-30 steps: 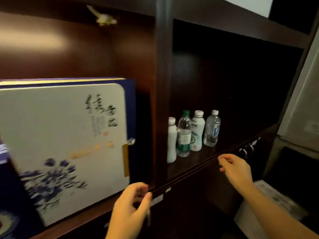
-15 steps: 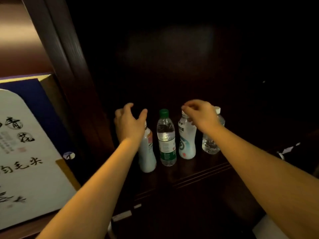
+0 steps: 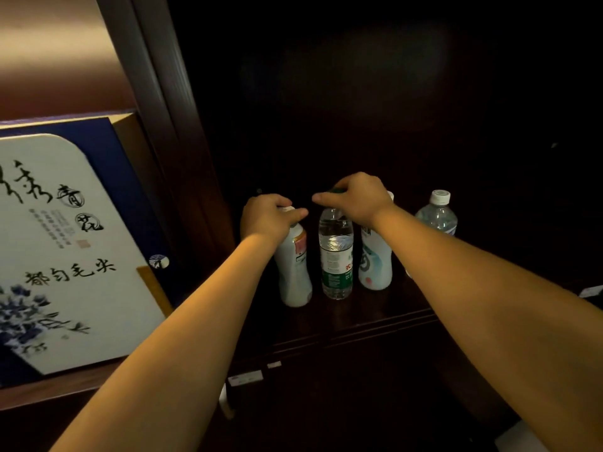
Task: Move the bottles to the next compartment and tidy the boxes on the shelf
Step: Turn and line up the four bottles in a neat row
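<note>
Several bottles stand in a row in the dark right compartment. My left hand (image 3: 267, 218) is closed over the top of the leftmost white bottle (image 3: 293, 275). My right hand (image 3: 355, 199) grips the green cap of the clear water bottle (image 3: 336, 259) beside it. A second white bottle (image 3: 375, 262) stands partly behind my right forearm. A small clear bottle with a white cap (image 3: 437, 213) stands farthest right, untouched. A large white and blue gift box (image 3: 68, 246) with calligraphy and blue flowers leans in the left compartment.
A dark wooden divider (image 3: 163, 125) separates the two compartments. The shelf's front edge (image 3: 352, 327) runs below the bottles. White labels (image 3: 244, 376) are stuck on the cabinet front under the shelf. The back of the right compartment is dark.
Both hands have moved from the shelf's front edge into the right compartment and come down onto two bottle tops. The view has shifted right and closer to the bottles.
</note>
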Demonstrator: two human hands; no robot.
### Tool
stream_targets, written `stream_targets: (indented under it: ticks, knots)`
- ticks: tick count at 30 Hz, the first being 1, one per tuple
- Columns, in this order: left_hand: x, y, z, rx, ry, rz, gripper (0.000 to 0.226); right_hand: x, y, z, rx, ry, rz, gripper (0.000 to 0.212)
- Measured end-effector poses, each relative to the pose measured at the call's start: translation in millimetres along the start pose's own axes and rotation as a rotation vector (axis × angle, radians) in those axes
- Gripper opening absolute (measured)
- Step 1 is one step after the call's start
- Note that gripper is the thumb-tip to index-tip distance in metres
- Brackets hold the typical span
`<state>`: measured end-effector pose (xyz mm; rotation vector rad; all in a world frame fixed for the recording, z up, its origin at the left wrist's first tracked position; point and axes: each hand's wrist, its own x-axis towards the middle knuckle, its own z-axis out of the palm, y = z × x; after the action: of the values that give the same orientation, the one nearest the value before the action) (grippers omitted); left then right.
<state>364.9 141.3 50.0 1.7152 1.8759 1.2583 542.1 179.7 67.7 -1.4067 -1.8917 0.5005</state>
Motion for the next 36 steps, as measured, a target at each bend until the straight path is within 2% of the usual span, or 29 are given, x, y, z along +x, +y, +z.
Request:
stream_targets:
  ticks: [6, 10, 14, 18, 22, 28, 29, 31, 32, 33, 36]
  knots:
    - [6.0, 0.3, 4.0, -0.019, 0.002, -0.04, 0.051, 3.2, 2.1, -3.1, 0.028, -0.067, -0.057, 0.034]
    - [12.0, -0.5, 5.5, -0.054, -0.047, -0.058, 0.054, 6.7, 5.2, -2.1, 0.045, -0.058, -0.079, 0.043]
    - [13.2, 1.4, 7.8, -0.086, -0.117, -0.049, 0.049, 7.6, 9.3, 1.5, 0.207, -0.07, -0.015, 0.027]
    - [11.6, 3.8, 9.8, -0.147, -0.121, -0.054, 0.043, 9.0, 8.5, 2.8, 0.178, -0.065, -0.032, 0.024]
    - [10.3, 0.3, 11.0, -0.171, -0.094, -0.024, 0.04, 9.7, 7.6, 2.0, 0.158, -0.064, -0.024, 0.029]
    - [7.7, 2.3, 8.6, -0.152, -0.106, -0.039, 0.055, 6.6, 9.1, 0.5, 0.147, -0.038, -0.035, 0.032]
    - [7.2, 2.6, 8.7, -0.147, -0.112, -0.048, 0.05, 6.2, 8.9, -0.2, 0.148, -0.037, -0.033, 0.031]
    - [7.4, 2.0, 8.6, -0.146, -0.099, -0.052, 0.023, 5.4, 8.1, -0.8, 0.142, -0.037, -0.03, 0.029]
    - [7.5, 1.8, 8.2, -0.15, -0.088, -0.046, 0.021, 5.4, 7.6, -1.2, 0.132, -0.03, -0.032, 0.031]
    - [7.0, 1.6, 7.8, -0.147, -0.083, -0.043, 0.024, 5.4, 7.4, -1.3, 0.118, -0.022, -0.034, 0.034]
    - [7.7, 0.6, 6.4, -0.12, -0.054, -0.063, 0.054, 5.4, 6.8, -1.9, 0.085, -0.012, -0.038, 0.042]
